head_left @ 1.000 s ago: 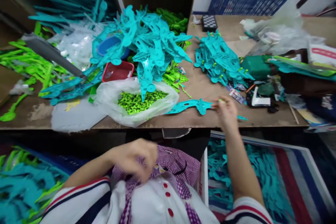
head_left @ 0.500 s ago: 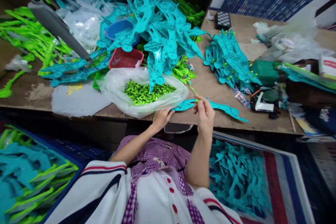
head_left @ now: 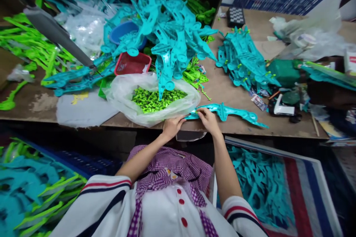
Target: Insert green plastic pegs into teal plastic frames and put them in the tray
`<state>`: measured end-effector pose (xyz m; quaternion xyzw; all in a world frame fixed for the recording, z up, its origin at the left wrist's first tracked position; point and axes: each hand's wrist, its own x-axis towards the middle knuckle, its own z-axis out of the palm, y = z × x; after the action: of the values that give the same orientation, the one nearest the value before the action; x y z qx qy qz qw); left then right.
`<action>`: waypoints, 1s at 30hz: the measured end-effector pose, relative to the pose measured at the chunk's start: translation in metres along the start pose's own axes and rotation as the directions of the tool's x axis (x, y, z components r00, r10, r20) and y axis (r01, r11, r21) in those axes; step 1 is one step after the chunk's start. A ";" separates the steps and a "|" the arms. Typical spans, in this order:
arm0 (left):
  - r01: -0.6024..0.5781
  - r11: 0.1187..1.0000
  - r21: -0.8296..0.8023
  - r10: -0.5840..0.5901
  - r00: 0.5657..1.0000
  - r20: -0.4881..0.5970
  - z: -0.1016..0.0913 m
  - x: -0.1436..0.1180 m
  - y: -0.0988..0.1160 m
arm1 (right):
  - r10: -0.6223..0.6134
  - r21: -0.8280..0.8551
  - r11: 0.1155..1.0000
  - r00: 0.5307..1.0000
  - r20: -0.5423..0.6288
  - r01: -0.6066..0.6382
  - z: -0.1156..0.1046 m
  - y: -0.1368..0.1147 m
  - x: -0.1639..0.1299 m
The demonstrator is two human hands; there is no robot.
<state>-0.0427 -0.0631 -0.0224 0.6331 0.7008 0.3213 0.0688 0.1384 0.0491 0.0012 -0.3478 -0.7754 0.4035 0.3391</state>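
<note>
Teal plastic toy part (head_left: 226,113) lies flat along the front edge of the wooden table (head_left: 222,89), just right of the clear bag of small green pegs (head_left: 154,99). The right hand (head_left: 207,118) presses its curled fingertips onto the part's left end, seemingly seating a green peg; whether it pinches one I cannot tell. The left hand (head_left: 172,126) rests by the bag's rim, fingers loosely bent, touching that same end. Doing this well probably means steadying the part with the left hand and pushing the peg straight down, not at a slant. Half a second earlier the right hand was lifted above the part with a peg at its fingertips; now it is down on it.
</note>
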 end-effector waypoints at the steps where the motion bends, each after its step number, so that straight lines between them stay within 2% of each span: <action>1: 0.002 1.000 0.000 -0.002 1.000 0.002 0.000 0.000 0.000 | -0.002 -0.007 1.000 1.000 0.011 0.002 0.000 0.001 0.001; 9: -0.028 0.999 -0.033 0.027 0.999 -0.035 0.005 0.000 -0.006 | -0.087 -0.130 0.987 0.993 0.080 0.097 0.001 -0.001 0.003; 16: -0.048 0.999 0.019 0.048 0.998 -0.051 0.009 -0.001 -0.009 | -0.211 -0.181 0.953 0.960 0.183 0.244 0.004 0.006 0.007; 19: -0.035 0.999 0.024 0.036 0.997 -0.063 0.010 -0.002 -0.009 | -0.274 -0.190 0.936 0.952 0.133 0.296 0.008 0.012 0.000; 23: -0.027 1.000 0.003 0.027 0.997 -0.067 0.010 -0.003 -0.009 | -0.302 -0.184 0.935 0.953 0.027 0.302 0.013 0.018 -0.010; 30: -0.045 0.999 -0.017 0.044 0.997 -0.068 0.009 -0.002 -0.008 | -0.319 -0.166 0.928 0.942 0.110 0.333 0.006 0.022 -0.012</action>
<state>-0.0449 -0.0613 -0.0343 0.6368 0.6855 0.3503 0.0436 0.1452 0.0466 -0.0229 -0.2270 -0.8690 0.2829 0.3366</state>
